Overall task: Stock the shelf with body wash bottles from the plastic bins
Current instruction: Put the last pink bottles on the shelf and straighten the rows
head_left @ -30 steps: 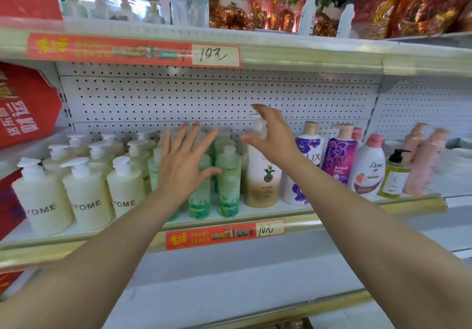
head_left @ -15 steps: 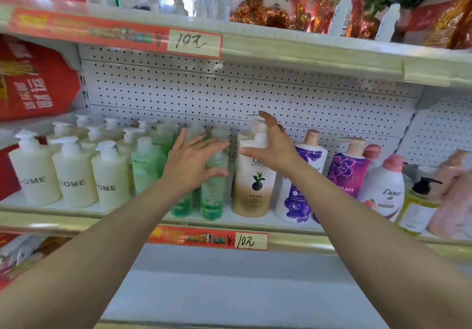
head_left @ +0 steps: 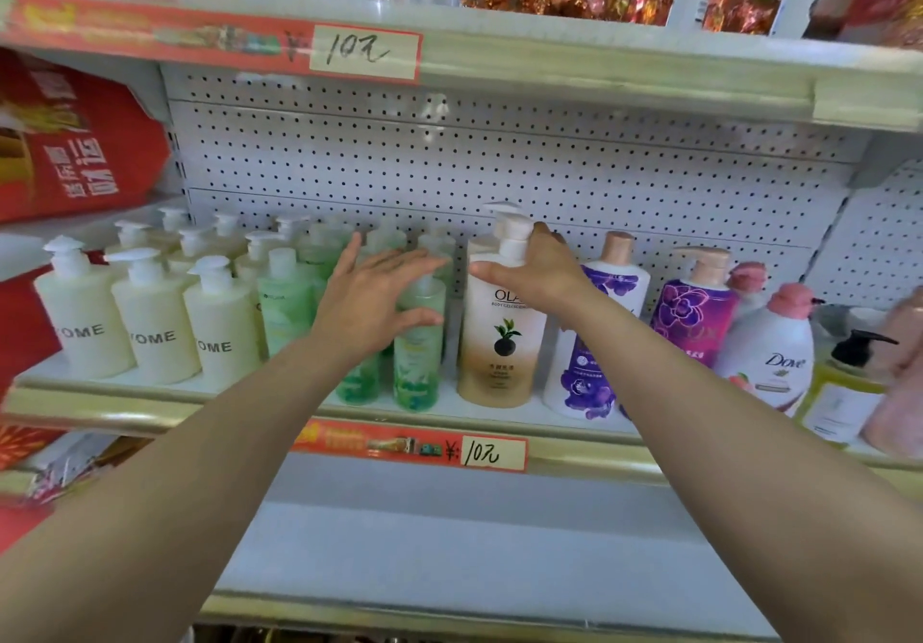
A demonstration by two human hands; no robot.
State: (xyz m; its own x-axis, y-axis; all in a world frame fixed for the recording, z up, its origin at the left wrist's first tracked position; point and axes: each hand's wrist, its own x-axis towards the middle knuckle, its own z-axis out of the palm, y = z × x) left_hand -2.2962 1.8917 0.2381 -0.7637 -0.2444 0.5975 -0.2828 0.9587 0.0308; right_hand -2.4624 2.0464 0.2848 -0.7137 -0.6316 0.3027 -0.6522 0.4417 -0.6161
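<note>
- Brown-and-white Olay bottle (head_left: 502, 343) stands on the shelf (head_left: 100, 408); the right grip (head_left: 539, 273) clasps its neck.
- Left of it, the left grip (head_left: 370, 307), fingers released and flat, touches green bottles (head_left: 418, 373).

Packed shelf (head_left: 150, 410), open room overhead
White bottles (head_left: 150, 328) touching along the front; narrow gap between green bottle (head_left: 418, 368) and beige bottle (head_left: 499, 343); open space above the tops, under upper shelf (head_left: 599, 75).

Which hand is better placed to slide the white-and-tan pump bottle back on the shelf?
Right. The right hand curls round the neck of the white-and-tan pump bottle; the left hand is spread flat over the translucent green bottles beside it.
</note>
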